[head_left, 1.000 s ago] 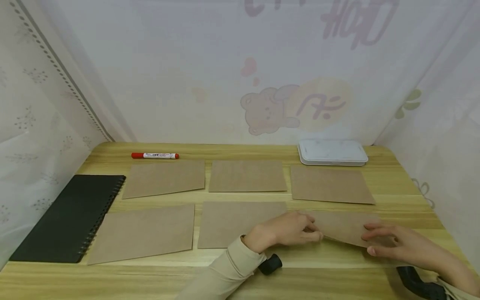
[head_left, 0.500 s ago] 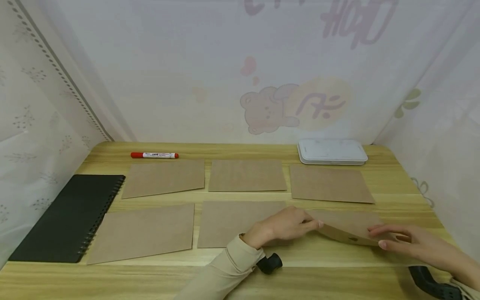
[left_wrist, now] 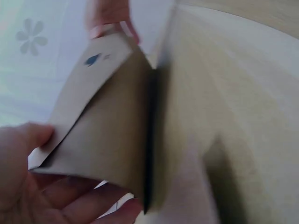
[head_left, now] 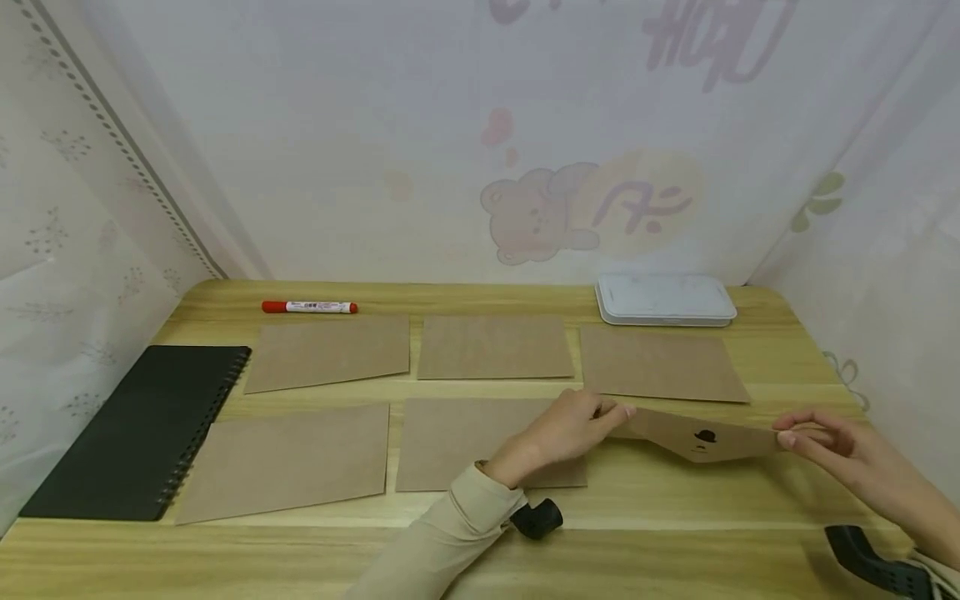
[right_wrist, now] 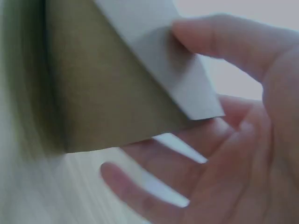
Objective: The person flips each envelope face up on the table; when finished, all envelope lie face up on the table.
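Between my two hands I hold a brown kraft envelope [head_left: 667, 429], tipped up so that its pointed flap faces me. A small black hat and moustache are printed on the flap [left_wrist: 96, 58]. My left hand [head_left: 558, 437] pinches its left end, thumb on the flap side and fingers behind. At the opposite end my right hand [head_left: 858, 458] grips it, the thumb pressing the flap in the right wrist view. The envelope's lower edge is blurred in both wrist views. Beside my left hand lies another brown envelope [head_left: 465, 450], partly covered by that hand.
More brown envelopes lie flat: three in a back row [head_left: 495, 348] and one at front left [head_left: 292, 462]. A black spiral notebook [head_left: 127, 433] is at far left. Behind are a red-capped marker [head_left: 318, 307] and a white case [head_left: 666, 300]. Printed curtains surround the wooden table [head_left: 300, 558].
The envelope has risen from the table and tilted, bringing its printed flap into view. My right hand has moved right and up to its end; my left hand has lifted slightly.
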Motion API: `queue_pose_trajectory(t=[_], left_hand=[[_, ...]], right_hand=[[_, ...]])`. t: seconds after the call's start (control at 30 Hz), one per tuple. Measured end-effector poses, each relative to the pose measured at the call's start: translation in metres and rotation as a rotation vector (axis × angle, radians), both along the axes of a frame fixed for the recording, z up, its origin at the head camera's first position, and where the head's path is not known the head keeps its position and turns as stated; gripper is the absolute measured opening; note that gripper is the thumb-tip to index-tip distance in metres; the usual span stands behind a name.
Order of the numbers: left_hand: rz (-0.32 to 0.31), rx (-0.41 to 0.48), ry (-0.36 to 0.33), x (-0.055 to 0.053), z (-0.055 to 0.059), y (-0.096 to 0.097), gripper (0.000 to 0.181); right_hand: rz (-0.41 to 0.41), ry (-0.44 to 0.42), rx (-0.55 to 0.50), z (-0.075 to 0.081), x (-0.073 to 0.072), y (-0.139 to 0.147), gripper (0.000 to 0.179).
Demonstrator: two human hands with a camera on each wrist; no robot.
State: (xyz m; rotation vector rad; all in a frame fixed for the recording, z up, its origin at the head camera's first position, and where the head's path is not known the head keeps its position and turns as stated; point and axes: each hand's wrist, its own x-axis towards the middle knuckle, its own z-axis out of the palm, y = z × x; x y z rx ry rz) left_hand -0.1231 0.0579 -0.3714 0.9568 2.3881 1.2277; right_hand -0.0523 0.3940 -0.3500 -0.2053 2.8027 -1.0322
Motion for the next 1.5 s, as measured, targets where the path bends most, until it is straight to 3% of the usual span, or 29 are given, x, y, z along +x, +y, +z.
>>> queue_pose_trajectory(t=[0.17, 0.4, 0.5, 0.73, 1.0, 1.13, 1.23, 1.5], left_hand=[[0.092, 0.001, 0.109, 0.002, -0.002, 0.004, 0.041], [0.193, 0.015, 0.185, 0.006, -0.006, 0.007, 0.025], [0.203, 0.006, 0.215, 0.008, -0.006, 0.008, 0.021], [0.213, -0.006, 0.294, 0.012, -0.005, 0.01, 0.017], [0.263, 0.045, 0.46, 0.016, -0.01, 0.015, 0.018], [0.234, 0.001, 0.621, 0.017, -0.011, 0.016, 0.013], [0.211, -0.019, 0.706, 0.017, -0.011, 0.018, 0.012], [0.211, -0.037, 0.678, 0.02, -0.01, 0.019, 0.009]], right_hand=[[-0.136, 0.1, -0.003, -0.001, -0.003, -0.011, 0.022], [-0.248, 0.459, -0.064, -0.013, -0.011, -0.035, 0.032], [-0.245, 0.54, -0.051, -0.017, -0.012, -0.042, 0.031], [-0.229, 0.569, 0.029, -0.019, -0.011, -0.045, 0.026], [-0.104, 0.645, 0.048, -0.019, -0.015, -0.049, 0.041], [-0.087, 0.697, 0.051, -0.021, -0.016, -0.05, 0.044], [-0.094, 0.709, 0.046, -0.023, -0.017, -0.05, 0.045], [-0.069, 0.73, 0.076, -0.023, -0.019, -0.048, 0.056]])
